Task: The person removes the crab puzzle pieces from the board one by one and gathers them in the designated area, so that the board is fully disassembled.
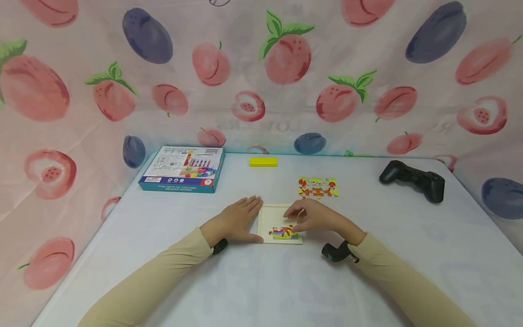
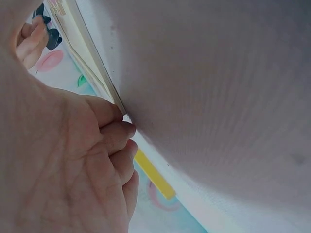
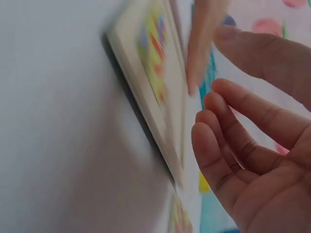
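A cream puzzle board [image 1: 265, 222] with a raised rim lies at the middle of the table. Joined colourful puzzle pieces [image 1: 282, 233] sit on its lower right part. My left hand [image 1: 240, 221] rests flat along the board's left side, fingers extended and thumb by the lower corner. In the left wrist view, its fingertips [image 2: 114, 131] meet the board's edge. My right hand [image 1: 316, 217] hovers over the board's right side, its fingers loosely bent. Nothing shows between thumb and fingers in the right wrist view. More puzzle pieces [image 1: 318, 187] lie just behind this hand, which partly covers them.
A boxed set [image 1: 180, 170] lies at the back left, and a yellow block [image 1: 263, 162] sits near the back edge. On the right is a black game controller [image 1: 412, 179]. A fruit-print cloth [image 1: 269, 122] hangs behind the white table [image 1: 261, 290].
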Demonstrator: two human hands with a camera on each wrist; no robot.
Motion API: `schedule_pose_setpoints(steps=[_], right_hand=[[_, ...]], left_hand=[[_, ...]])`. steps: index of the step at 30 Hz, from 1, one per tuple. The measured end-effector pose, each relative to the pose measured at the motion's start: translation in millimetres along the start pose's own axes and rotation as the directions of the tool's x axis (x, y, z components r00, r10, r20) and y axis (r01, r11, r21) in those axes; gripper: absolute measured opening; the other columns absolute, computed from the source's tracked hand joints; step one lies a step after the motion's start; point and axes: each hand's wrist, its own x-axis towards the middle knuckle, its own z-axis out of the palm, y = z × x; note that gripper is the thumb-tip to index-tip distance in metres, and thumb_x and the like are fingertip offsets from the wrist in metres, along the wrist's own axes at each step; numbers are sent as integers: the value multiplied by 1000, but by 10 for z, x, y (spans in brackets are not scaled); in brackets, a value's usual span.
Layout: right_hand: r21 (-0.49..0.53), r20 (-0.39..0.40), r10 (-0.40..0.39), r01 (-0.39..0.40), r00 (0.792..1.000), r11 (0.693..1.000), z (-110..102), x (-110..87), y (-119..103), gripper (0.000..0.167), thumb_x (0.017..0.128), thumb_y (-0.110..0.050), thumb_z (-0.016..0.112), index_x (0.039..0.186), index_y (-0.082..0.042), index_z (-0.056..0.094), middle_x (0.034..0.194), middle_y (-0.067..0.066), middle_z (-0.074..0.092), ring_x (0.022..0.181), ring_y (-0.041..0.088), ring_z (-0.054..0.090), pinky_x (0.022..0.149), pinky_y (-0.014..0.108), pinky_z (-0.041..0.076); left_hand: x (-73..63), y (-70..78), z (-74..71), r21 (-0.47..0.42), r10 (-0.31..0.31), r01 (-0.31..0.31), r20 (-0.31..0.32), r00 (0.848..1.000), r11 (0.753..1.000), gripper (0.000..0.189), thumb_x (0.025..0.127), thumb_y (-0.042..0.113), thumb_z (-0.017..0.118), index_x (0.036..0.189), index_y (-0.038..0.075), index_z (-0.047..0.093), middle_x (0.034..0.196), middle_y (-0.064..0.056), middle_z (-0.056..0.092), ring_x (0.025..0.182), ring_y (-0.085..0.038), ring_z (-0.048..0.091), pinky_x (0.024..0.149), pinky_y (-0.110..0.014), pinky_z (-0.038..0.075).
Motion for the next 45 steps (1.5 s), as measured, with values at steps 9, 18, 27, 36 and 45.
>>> schedule_pose_setpoints(steps=[9,18,27,36,45], right_hand=[[-98,115,-28,39,993,994,176,147,-75,32,75,-13,79,104,-8,69,101,3,65,84,9,54,72,18,48],[-105,165,2,15,986,994,192,209,-127,30,75,-8,77,104,-9,70,101,2,64,83,10,49,72,18,46],[-37,194,17,-10,981,999,167,243,-78,30,75,-7,78,104,-9,69,95,1,64,81,11,50,71,18,47],[36,229,5,-14,973,999,135,250,-53,31,77,2,72,106,-7,68,100,3,67,83,10,53,74,18,48],[68,215,-13,-2,977,998,126,231,-45,32,77,4,71,106,-8,68,98,2,68,83,9,55,73,18,49]], left_hand=[[-20,-22,14,-6,6,-6,-3,1000,1000,104,77,72,54,151,7,18,158,-7,18,147,-21,14,121,-36,15],[-36,-21,-7,-15,11,-11,-14,1000,1000,104,77,71,55,150,6,19,158,-8,19,147,-22,15,121,-36,15],[-23,-19,-4,-6,11,-11,-14,1000,1000,104,77,71,55,150,7,19,158,-7,18,147,-22,15,121,-36,15],[-19,-12,5,-9,16,-16,-16,1000,1000,104,78,71,55,150,5,19,158,-8,19,147,-22,16,121,-36,16],[-18,-15,17,-10,12,-12,-21,1000,1000,104,77,71,55,150,6,19,158,-8,19,147,-22,16,121,-36,16]])
